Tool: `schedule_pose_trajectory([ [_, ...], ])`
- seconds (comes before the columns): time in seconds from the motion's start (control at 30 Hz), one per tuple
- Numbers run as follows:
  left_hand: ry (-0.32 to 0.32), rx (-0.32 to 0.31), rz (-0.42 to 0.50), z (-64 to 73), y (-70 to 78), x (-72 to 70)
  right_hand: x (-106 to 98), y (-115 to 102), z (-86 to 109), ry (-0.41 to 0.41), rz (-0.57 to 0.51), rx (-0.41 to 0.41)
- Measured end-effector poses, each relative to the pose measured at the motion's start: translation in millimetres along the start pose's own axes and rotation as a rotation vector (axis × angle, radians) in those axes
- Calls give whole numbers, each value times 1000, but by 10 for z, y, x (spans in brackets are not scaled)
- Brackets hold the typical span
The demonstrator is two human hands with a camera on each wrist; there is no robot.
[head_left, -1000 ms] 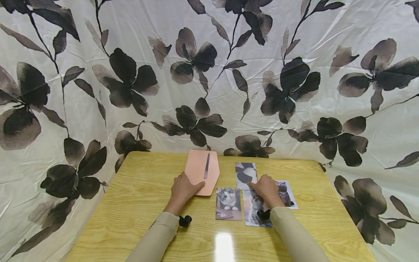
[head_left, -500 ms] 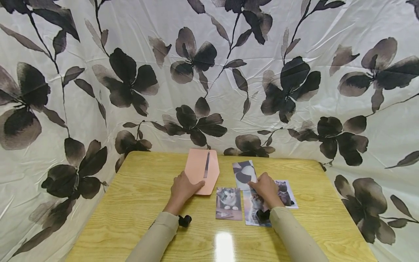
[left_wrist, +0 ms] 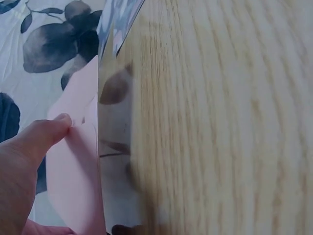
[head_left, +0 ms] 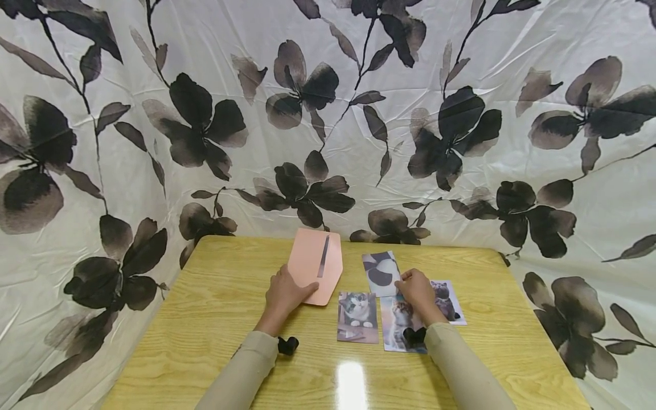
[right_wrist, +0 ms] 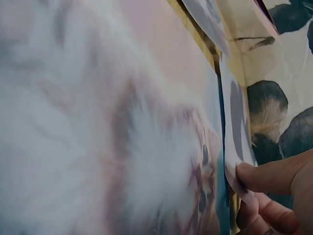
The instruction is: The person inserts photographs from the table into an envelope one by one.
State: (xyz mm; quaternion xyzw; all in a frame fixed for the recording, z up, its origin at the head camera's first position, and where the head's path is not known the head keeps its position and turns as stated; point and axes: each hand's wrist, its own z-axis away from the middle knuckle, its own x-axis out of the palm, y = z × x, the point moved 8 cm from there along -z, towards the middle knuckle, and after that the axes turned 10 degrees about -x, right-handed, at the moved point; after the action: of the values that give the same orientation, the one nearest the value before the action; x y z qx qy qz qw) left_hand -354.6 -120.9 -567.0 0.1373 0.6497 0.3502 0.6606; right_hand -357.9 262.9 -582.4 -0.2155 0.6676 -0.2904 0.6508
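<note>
A pink envelope [head_left: 307, 253] with a narrow dark opening along it is held at its near left side by my left hand [head_left: 286, 293]. In the left wrist view the thumb lies on its face and a finger shows under it. My right hand [head_left: 417, 295] pinches the near right corner of a grey-and-white photo card [head_left: 379, 274]; the right wrist view shows the thumb [right_wrist: 254, 177] on top and fingers beneath. Just nearer lies a card with a fluffy kitten [head_left: 396, 327], partly covered by the right hand and wrist camera.
A card with a grey-and-white cat [head_left: 357, 330] lies between the arms on the wooden table [head_left: 215, 330]. Another card with a dark cat [head_left: 451, 302] lies beyond the right wrist. A flowered cloth [head_left: 359, 142] hangs behind the table.
The grey-and-white photo card has turned slightly, its far end moving left. My right thumb has drawn back from its face to its edge. The envelope has shifted slightly away from me.
</note>
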Motion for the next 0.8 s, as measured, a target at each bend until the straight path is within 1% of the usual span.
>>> schedule_pose_trajectory([
  [0.07, -5, 3, 14, -10, -6, 14, -2, 35, -18, 7, -59, 6],
  [0.17, -16, 5, 49, -23, -12, 35, -8, 66, -48, 23, -147, -11],
  [0.3, -23, 7, 91, -41, -25, 52, -24, 46, -72, 40, -235, -57],
  [0.43, -27, 0, 104, -64, -57, 70, -19, 10, -63, 34, -314, -72],
  [0.6, -23, 4, 115, -81, -70, 86, -13, -44, -34, 25, -383, -78],
  [0.8, -13, 18, 120, -78, -52, 71, -16, -123, -22, 31, -438, -61],
])
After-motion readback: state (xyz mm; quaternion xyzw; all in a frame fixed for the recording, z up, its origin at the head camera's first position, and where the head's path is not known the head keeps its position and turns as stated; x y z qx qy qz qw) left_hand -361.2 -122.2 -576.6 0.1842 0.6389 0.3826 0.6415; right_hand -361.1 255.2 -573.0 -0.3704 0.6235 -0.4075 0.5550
